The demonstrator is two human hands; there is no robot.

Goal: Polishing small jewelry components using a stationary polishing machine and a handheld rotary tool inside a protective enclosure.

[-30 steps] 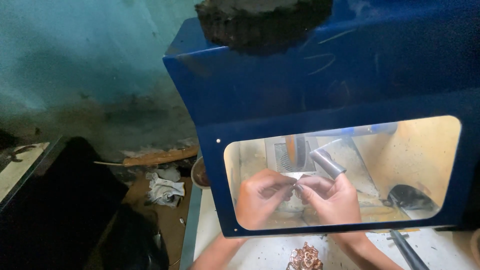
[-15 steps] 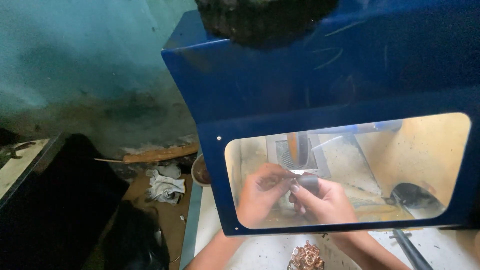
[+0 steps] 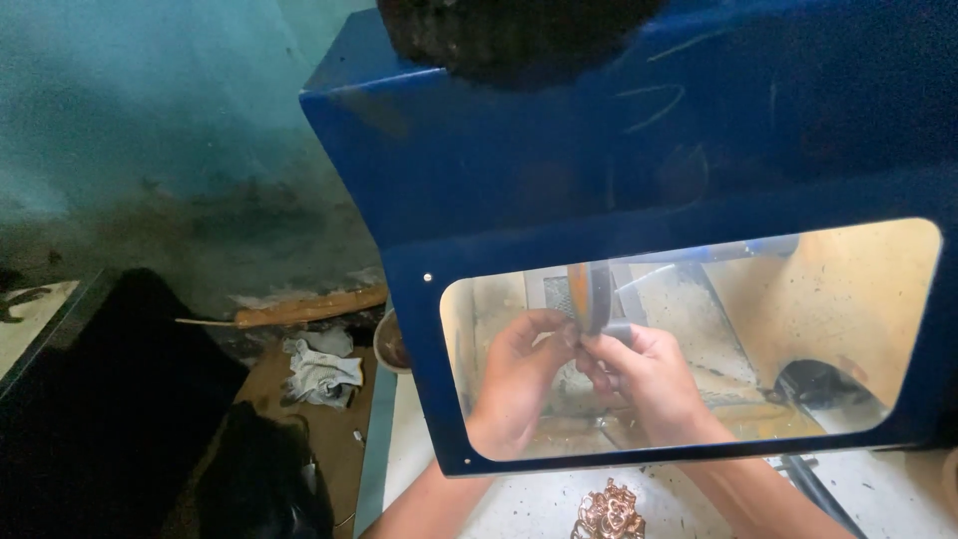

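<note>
Head view only. Inside blue hood (image 3: 559, 190), seen thru its clear window (image 3: 838, 329): left hand (image 3: 514, 384) and right hand (image 3: 649, 384) w/ fingertips meeting, both pinched on a small grey workpiece (image 3: 616, 330), partly hidden, shape hard to tell. Held right at lower rim of upright polishing wheel (image 3: 591, 296), just above and slightly beyond fingertips; touching or just short, can't tell. Wheel edge-on, disc plane running away from viewer. Right hand nearer wheel, left just beside. Counts: 2 hands, 1 wheel, 1 workpiece. Outside hood, on desk (image 3: 699, 504) near forearms: 1 copper-coloured ornate casting (image 3: 609, 511). Left, on floor: 1 crumpled rag (image 3: 321, 367), 1 wooden stick (image 3: 304, 307).
</note>
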